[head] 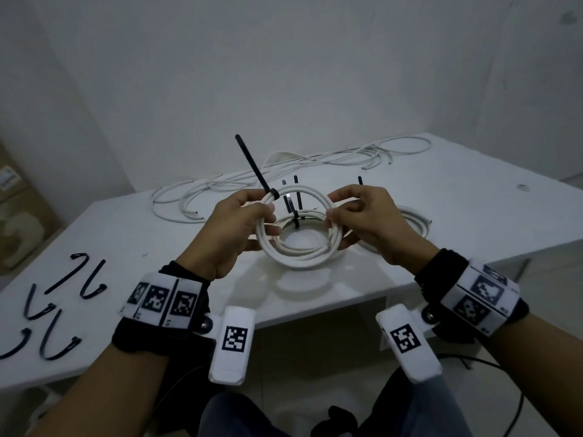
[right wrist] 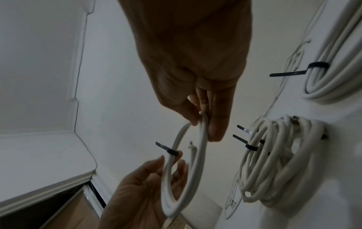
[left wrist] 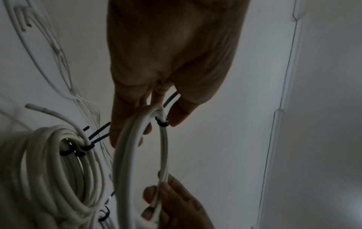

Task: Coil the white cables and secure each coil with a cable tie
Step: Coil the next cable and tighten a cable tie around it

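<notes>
I hold a small coil of white cable (head: 296,264) upright above the table between both hands. A black cable tie (head: 252,165) is looped round its upper left, and its long tail sticks up and to the left. My left hand (head: 268,216) grips the coil (left wrist: 141,155) at the tie's head (left wrist: 162,124), thumb on one side and fingers on the other. On the opposite side my right hand (head: 331,216) pinches the coil (right wrist: 184,186) between thumb and fingers (right wrist: 215,124). The tie (right wrist: 170,151) also shows in the right wrist view.
Tied coils (head: 303,216) with black ties lie on the white table (head: 457,200) right under my hands, and another coil (head: 416,222) lies to the right. Loose white cables (head: 284,171) sprawl along the back. Several spare black ties (head: 63,294) lie at the left.
</notes>
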The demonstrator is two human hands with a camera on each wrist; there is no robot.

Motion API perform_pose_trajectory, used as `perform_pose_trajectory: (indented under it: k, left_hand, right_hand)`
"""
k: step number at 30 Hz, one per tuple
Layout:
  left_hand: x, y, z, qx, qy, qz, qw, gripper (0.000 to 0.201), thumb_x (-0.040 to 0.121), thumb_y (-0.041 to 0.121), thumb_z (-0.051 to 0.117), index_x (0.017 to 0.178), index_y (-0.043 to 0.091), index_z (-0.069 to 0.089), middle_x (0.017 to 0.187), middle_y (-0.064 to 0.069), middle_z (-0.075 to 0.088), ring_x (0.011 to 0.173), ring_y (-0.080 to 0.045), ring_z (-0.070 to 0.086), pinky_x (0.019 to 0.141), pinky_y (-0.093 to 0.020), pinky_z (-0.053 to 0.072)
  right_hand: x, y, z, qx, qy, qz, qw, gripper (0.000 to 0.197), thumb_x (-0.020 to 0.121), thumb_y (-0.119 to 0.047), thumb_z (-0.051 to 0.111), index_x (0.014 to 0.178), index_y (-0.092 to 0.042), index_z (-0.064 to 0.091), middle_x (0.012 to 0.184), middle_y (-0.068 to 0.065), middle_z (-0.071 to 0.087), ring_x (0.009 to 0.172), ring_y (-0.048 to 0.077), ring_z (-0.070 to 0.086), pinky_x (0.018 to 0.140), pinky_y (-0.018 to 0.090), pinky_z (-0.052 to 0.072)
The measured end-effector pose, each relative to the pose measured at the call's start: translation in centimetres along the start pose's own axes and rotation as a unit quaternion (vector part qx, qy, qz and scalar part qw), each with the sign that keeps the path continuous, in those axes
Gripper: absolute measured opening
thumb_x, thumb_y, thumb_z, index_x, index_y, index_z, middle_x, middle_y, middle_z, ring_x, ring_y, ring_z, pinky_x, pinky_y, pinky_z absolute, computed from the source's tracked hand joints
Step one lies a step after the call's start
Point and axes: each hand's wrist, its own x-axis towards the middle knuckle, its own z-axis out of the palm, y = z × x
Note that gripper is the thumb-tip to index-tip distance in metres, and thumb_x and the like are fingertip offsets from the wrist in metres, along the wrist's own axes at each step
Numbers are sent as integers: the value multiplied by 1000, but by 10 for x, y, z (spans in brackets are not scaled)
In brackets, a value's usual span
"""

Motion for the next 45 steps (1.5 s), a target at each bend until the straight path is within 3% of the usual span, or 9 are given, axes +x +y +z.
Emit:
perform_pose_trajectory:
  k: [4,17,22,25,28,33,37,40,45]
  left_hand:
    - [-2,-11,6,46,2,33,998,26,92,3,59,117,5,60,71,-12,61,57,-21,64,53,-33,58]
    - [61,-37,6,135,103,73,983,29,81,6,75,106,-5,65,91,-20,66,62,-21,64,48,-23,52]
    - [79,-38,8,233,97,83,964,31,82,10,74,112,4,68,91,-6,67,73,-13,62,64,-21,53]
    - [85,-42,10,272,84,75,956,28,83,14,74,109,7,71,90,-4,68,70,-7,58,62,-20,46]
    - [87,-50,11,312,80,66,944,28,85,17,72,112,9,70,108,-9,68,96,-16,61,80,-21,42]
    - [88,-54,8,262,88,32,960,34,83,15,74,116,8,66,87,-7,68,67,-19,63,52,-19,52]
    - [89,-49,7,237,102,9,966,52,75,17,81,122,6,60,100,-13,69,79,-24,67,66,-27,54]
    - [84,-47,8,297,66,-35,952,42,78,24,80,112,6,63,95,-13,67,61,-17,58,41,-19,45]
    - [78,-42,8,325,87,-46,941,28,80,20,77,72,-6,70,64,-17,70,51,-18,62,47,-21,41]
  right_hand:
    - [2,1,-6,2,26,11,1000,22,87,2,62,107,3,56,75,21,66,58,27,60,47,33,56]
    - [35,20,-2,-229,4,49,972,29,85,-11,67,109,0,54,68,15,65,45,20,59,38,25,48]
    - [47,25,7,-344,-15,92,935,32,83,-11,63,109,7,57,62,10,60,24,5,44,33,19,41]
    - [48,26,10,-378,-25,101,920,32,84,-14,63,108,5,57,59,5,54,33,12,48,31,18,40]
    - [50,26,11,-392,-37,109,913,32,85,-16,62,108,4,57,61,6,53,40,18,49,30,17,38]
    - [52,29,11,-377,-39,112,919,19,85,-14,60,94,2,57,60,6,52,35,16,48,29,17,35]
    - [51,32,13,-364,-33,118,923,15,85,-14,60,80,-1,55,58,8,53,34,18,49,31,19,37]
    - [47,33,15,-343,-17,121,931,27,86,-13,56,104,7,57,63,8,56,38,19,51,30,19,39]
    - [43,35,13,-293,-3,127,948,22,83,-3,50,97,12,56,59,13,57,24,14,48,31,19,40]
